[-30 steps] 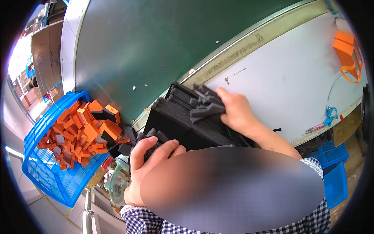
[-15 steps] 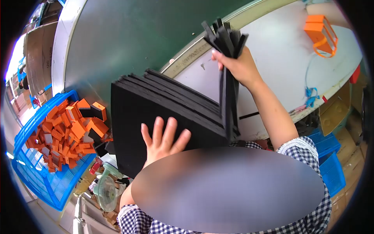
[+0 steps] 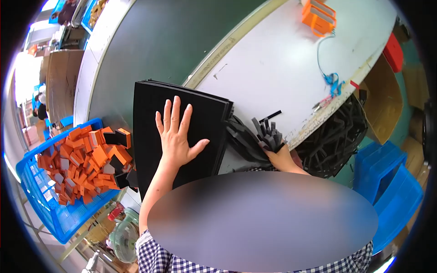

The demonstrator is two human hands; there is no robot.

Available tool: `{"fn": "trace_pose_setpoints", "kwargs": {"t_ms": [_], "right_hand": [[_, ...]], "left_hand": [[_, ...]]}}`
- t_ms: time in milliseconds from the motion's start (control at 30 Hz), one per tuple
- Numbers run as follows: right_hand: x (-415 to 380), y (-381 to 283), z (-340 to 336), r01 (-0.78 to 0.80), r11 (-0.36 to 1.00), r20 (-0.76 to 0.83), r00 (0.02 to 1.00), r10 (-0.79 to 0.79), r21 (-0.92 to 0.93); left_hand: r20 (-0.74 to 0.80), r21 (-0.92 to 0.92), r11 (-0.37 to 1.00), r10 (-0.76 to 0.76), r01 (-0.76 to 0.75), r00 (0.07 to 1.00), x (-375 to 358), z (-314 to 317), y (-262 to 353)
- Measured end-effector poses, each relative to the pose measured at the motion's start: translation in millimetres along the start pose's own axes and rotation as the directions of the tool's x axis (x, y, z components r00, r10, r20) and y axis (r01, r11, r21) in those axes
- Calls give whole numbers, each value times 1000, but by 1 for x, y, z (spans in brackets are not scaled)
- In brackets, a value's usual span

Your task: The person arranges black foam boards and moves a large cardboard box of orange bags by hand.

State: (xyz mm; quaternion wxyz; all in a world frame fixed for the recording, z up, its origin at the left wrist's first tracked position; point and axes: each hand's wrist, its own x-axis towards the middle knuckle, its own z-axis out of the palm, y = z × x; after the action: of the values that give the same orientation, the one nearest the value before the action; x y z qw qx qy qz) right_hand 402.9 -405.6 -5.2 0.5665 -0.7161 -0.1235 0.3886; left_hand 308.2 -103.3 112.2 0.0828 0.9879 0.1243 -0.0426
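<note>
A stack of black foam sheets [image 3: 200,123] lies on the worktable, its layers nearly even at the edges. My left hand [image 3: 175,136] rests flat on the top sheet with its fingers spread. To the right of the stack, my right hand [image 3: 281,157] is closed around a bundle of thin black strips [image 3: 268,135]. The strips bend from the stack's right edge toward that hand. A single short black strip [image 3: 273,116] lies on the white surface just beyond the bundle.
A blue basket [image 3: 59,225] of orange blocks [image 3: 91,159] stands left. At right are a heap of black strips [image 3: 339,141], an open cardboard box [image 3: 384,100] and blue bins [image 3: 378,168]. An orange object [image 3: 318,19] and blue cord [image 3: 333,84] lie on the white tabletop [image 3: 273,63].
My right hand has moved down toward me with the strips, which were upright before. The fanned sheets now lie more evenly stacked. My left hand has shifted up over the top sheet.
</note>
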Motion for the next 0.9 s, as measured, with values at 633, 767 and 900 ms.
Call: {"fn": "trace_pose_setpoints", "kwargs": {"t_ms": [633, 767, 900], "right_hand": [[48, -86, 60, 118, 965, 27, 993, -115, -235], [49, -42, 61, 240, 962, 22, 971, -239, -132], [68, -64, 59, 95, 994, 46, 994, -97, 58]], "left_hand": [[-37, -38, 999, -38, 36, 999, -17, 5, 41], [-61, -54, 998, -27, 23, 998, -18, 6, 40], [-59, -62, 998, -26, 22, 998, -17, 5, 40]]}}
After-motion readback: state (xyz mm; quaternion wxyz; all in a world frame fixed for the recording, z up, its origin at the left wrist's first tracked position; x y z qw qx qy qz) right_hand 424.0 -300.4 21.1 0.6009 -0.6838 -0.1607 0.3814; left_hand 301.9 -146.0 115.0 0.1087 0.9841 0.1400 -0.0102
